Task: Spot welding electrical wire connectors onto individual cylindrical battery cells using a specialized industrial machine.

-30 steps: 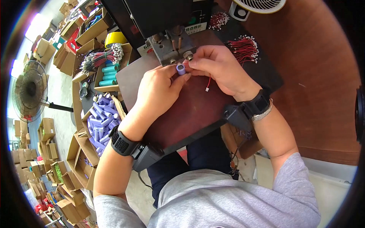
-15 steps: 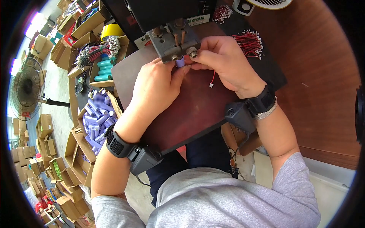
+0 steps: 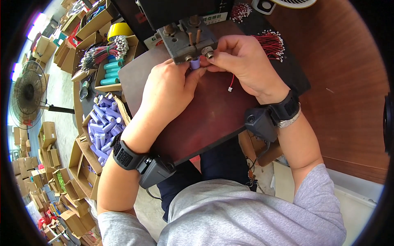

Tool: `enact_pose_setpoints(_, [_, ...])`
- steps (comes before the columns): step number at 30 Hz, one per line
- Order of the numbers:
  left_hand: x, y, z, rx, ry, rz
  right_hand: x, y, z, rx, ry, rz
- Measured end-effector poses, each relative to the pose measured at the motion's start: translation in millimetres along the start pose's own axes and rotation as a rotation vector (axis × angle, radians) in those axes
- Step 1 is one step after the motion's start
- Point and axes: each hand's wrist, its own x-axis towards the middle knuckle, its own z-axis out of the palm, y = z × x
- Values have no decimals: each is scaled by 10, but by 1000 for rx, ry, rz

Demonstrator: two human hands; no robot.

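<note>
My left hand [image 3: 170,88] is closed around a purple cylindrical battery cell [image 3: 195,64] under the metal head of a spot welding machine [image 3: 186,46]. Two copper-coloured rods [image 3: 194,37] stand in that head. On the other side of the cell, my right hand [image 3: 242,61] pinches a thin red wire lead. A small white connector [image 3: 230,89] dangles from the lead below my right fingers. The lead's far end, between my fingertips and the cell, is too small and covered to make out. Both hands are above a dark reddish-brown work plate [image 3: 205,119].
A carton of loose purple cells [image 3: 106,123] stands left of the plate. Behind it, a box holds green cells [image 3: 111,74], bundled wires [image 3: 102,55] and yellow tape [image 3: 120,31]. Red wire leads [image 3: 271,45] lie at the right on a black mat. A fan [image 3: 28,94] stands far left.
My hands keep their hold on the cell and the lead. The right hand and the hanging connector have shifted very slightly; the view has moved a little too.
</note>
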Motion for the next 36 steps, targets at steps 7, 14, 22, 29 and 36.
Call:
enact_pose_setpoints(7, [-6, -15, 12, -11, 6, 7, 6, -1, -21, -80, -11, -16])
enact_pose_setpoints(14, [13, 0, -24, 50, -67, -61, -16, -41, 19, 0, 22, -1])
enact_pose_setpoints(22, [-10, -26, 10, -17, -20, -33, 17, 9, -31, -99, -10, 1])
enact_pose_setpoints(29, [12, -10, -14, -38, -48, -88, -8, -30, -3, -8, 22, -9])
enact_pose_setpoints(36, [-9, -27, 3, -51, 24, -7, 6, 15, -36, -12, -9, -9])
